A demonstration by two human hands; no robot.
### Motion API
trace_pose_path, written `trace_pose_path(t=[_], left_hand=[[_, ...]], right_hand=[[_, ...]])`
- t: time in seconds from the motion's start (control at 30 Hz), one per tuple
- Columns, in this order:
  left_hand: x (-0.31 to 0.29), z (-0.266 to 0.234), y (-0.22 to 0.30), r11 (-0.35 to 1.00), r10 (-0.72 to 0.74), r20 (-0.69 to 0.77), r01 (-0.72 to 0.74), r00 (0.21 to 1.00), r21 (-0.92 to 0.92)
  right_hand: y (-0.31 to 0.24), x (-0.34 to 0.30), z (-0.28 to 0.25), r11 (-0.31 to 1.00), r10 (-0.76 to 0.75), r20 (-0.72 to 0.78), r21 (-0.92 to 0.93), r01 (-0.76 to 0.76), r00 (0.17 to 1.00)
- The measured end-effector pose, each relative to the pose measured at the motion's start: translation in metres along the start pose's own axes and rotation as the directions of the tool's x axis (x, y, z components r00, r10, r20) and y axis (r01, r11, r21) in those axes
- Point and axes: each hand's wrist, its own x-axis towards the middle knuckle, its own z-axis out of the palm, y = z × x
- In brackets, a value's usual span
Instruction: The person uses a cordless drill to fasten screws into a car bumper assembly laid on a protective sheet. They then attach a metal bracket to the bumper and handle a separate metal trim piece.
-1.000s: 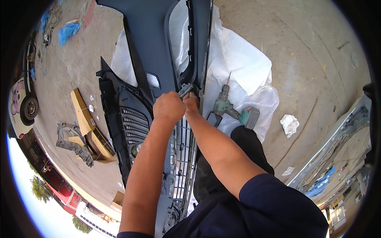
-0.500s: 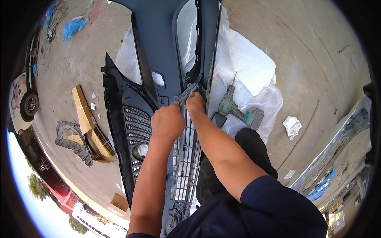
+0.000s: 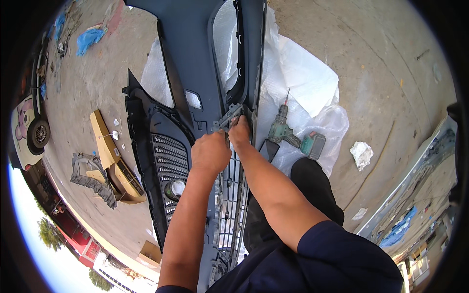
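Observation:
A long dark grey car bumper cover (image 3: 188,58) lies in front of me, with a slatted grille (image 3: 229,205) set along its middle. A grey plastic bracket (image 3: 230,115) sits at the grille's far end. My right hand (image 3: 239,133) is closed on the bracket's near right side, its thumb and fingers pinched together. Just left of it, my left hand (image 3: 211,151) is closed in a fist at the bracket's lower left edge; its fingertips are hidden under the hand. A black grille panel (image 3: 168,154) with a round emblem mount (image 3: 174,188) lies along the left.
Right of the bumper, a green cordless drill (image 3: 282,128) and a battery pack (image 3: 312,145) rest on white bubble wrap (image 3: 305,73). Left on the concrete are an opened cardboard box (image 3: 105,141) and a grey curved trim piece (image 3: 93,178). My dark-trousered knee (image 3: 315,185) is close by.
My left hand has shifted slightly right, closer to my right hand. The view has moved a little, and the bumper appears slightly further left. Both hands stay closed at the bracket.

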Motion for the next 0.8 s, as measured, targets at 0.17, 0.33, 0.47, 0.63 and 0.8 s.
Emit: trace_pose_path(t=[0.17, 0.33, 0.47, 0.63, 0.8], left_hand=[[-0.001, -0.003, 0.01, 1.0, 0.014, 0.007, -0.015, 1.0, 0.016], [-0.002, -0.003, 0.012, 1.0, -0.003, 0.034, 0.003, 0.999, 0.008], [0.004, -0.011, 0.025, 0.999, -0.032, 0.091, 0.031, 0.995, 0.009], [0.002, -0.002, 0.019, 0.996, -0.088, 0.116, 0.088, 0.989, 0.007], [-0.004, -0.007, 0.033, 0.996, -0.082, 0.084, 0.084, 0.993, -0.015]], right_hand=[[0.02, 0.015, 0.008, 0.993, 0.012, 0.04, 0.117, -0.016, 0.999], [0.024, 0.01, 0.01, 0.999, -0.019, 0.029, 0.044, 0.018, 0.999], [0.037, 0.017, 0.006, 0.973, 0.008, 0.098, 0.229, -0.031, 0.995], [-0.042, -0.016, -0.043, 0.574, 0.362, 0.426, 0.599, -0.558, 0.829], [-0.102, -0.045, -0.083, 0.349, 0.346, 0.648, 0.582, -0.735, 0.678]])
